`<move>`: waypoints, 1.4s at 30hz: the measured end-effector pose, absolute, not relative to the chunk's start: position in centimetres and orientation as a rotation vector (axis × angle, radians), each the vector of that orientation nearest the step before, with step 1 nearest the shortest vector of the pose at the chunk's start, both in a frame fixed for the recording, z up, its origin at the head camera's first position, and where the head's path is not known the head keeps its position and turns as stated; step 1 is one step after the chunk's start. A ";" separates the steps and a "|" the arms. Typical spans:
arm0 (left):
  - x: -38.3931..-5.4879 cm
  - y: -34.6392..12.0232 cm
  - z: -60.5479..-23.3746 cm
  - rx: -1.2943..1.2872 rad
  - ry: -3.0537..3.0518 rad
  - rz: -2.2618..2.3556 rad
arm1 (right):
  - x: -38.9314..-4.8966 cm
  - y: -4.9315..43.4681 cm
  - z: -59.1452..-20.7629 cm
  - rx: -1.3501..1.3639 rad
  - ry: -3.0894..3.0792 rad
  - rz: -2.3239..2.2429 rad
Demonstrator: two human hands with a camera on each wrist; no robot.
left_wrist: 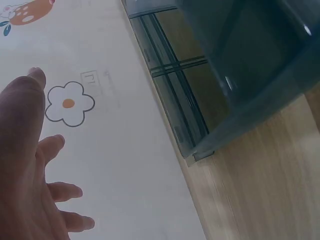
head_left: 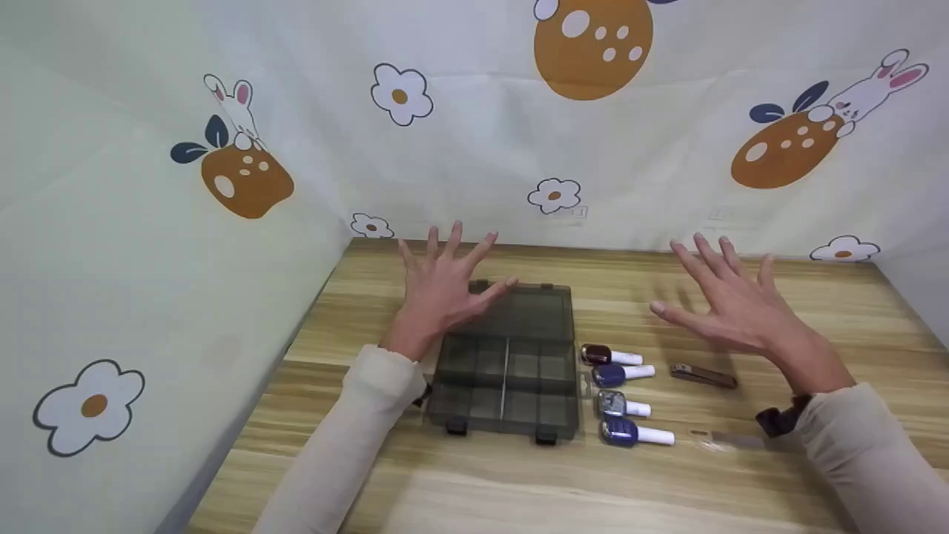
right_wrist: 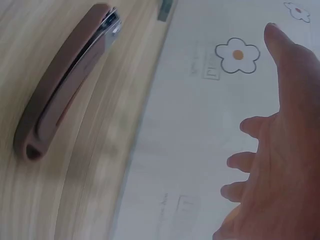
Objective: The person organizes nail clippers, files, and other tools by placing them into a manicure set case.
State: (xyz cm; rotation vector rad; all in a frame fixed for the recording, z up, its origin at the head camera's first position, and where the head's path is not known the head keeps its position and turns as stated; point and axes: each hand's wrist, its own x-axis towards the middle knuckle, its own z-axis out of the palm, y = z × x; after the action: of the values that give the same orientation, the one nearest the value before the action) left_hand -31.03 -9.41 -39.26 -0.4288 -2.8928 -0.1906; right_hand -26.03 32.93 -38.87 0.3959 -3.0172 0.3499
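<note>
My left hand (head_left: 443, 291) is held with fingers spread over the left side of a dark translucent compartment box (head_left: 537, 315), holding nothing. The box stands with its lid raised, and its divided tray shows again in the left wrist view as blue-green plastic (left_wrist: 175, 95). To the right, my right hand (head_left: 741, 308) also has its fingers spread, nothing in it. Nearest below it lies a brown nail clipper (head_left: 704, 375), large in the right wrist view with a shiny metal cutting end (right_wrist: 112, 24). Several nail polish bottles with white caps, such as a dark red one (head_left: 597, 354), lie beside the box.
Blue bottles (head_left: 619, 432) and a glittery grey bottle (head_left: 612, 403) lie in the column of polishes. A thin flat translucent piece (head_left: 734, 440) rests by the right sleeve. The wooden table (head_left: 504, 497) meets a patterned cloth (head_left: 474, 148) at its back and left.
</note>
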 end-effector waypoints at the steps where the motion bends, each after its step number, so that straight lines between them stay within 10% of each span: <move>1: -30.9 -9.6 -39.2 -0.425 -2.894 -0.203 | -25.8 32.8 -38.8 0.406 -3.003 0.359; 42: -27.2 -14.4 -41.2 -0.630 -3.124 -0.635 | -24.5 28.3 -42.1 0.802 -3.133 0.524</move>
State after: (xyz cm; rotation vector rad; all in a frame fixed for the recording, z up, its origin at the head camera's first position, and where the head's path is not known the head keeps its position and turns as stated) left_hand -27.20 -14.45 -41.17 -0.6300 -3.1242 -0.6351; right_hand -24.50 28.29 -42.14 0.8022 -3.1333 0.5236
